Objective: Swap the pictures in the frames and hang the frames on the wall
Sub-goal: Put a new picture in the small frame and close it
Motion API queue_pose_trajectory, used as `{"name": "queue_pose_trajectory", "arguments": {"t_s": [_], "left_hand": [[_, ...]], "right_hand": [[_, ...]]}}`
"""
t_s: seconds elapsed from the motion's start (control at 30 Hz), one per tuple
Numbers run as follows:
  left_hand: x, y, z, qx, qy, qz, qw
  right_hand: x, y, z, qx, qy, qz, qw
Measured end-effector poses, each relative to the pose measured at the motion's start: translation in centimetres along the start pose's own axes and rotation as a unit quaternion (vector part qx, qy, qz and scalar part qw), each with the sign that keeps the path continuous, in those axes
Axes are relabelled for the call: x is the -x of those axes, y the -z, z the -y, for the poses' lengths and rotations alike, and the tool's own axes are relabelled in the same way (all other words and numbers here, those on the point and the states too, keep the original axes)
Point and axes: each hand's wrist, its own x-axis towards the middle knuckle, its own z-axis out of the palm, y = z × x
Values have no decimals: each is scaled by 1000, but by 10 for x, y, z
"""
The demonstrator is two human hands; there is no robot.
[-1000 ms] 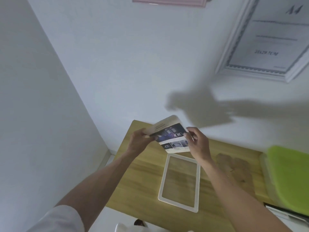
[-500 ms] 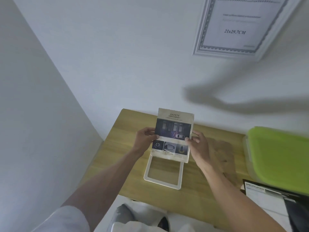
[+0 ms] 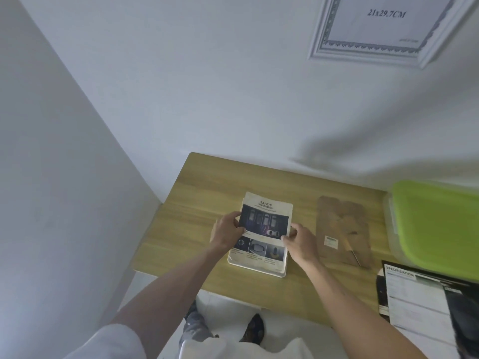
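A printed picture [image 3: 264, 229] headed SAFETY, with dark car photos, lies over a white frame [image 3: 281, 274] on the wooden table [image 3: 197, 203]. Only the frame's near edge shows under the sheet. My left hand [image 3: 226, 233] pinches the picture's left edge and my right hand [image 3: 300, 240] holds its right edge. A brown backing board [image 3: 342, 229] with a small label lies flat to the right. A white frame [image 3: 368, 29] with a sheet reading 21x29.7CM hangs on the wall at the top right.
A clear box with a green lid [image 3: 438, 224] stands at the table's right end. In front of it lies a black-edged SPECIFICATION sheet [image 3: 414, 296]. A side wall runs close along the left. My feet [image 3: 255, 329] show below the table's near edge.
The picture, held tilted above the table a second ago, has been turned upright and lowered flat onto the white frame. The camera has tipped downward, so the wall frame sits higher in view.
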Motion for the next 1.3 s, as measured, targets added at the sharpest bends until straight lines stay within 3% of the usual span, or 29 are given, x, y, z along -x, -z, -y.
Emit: {"name": "queue_pose_trajectory", "arguments": {"t_s": [0.17, 0.3, 1.07, 1.3], "left_hand": [[2, -9, 5, -127, -6, 8, 992], [1, -10, 12, -166, -3, 10, 986], [-10, -9, 23, -158, -28, 47, 986], [-9, -10, 12, -164, -56, -20, 985]], "right_hand": [[2, -9, -8, 41, -1, 0, 999], [8, -10, -6, 94, -21, 26, 995], [4, -14, -9, 76, -15, 48, 996], [1, 8, -19, 39, -26, 36, 998]]}}
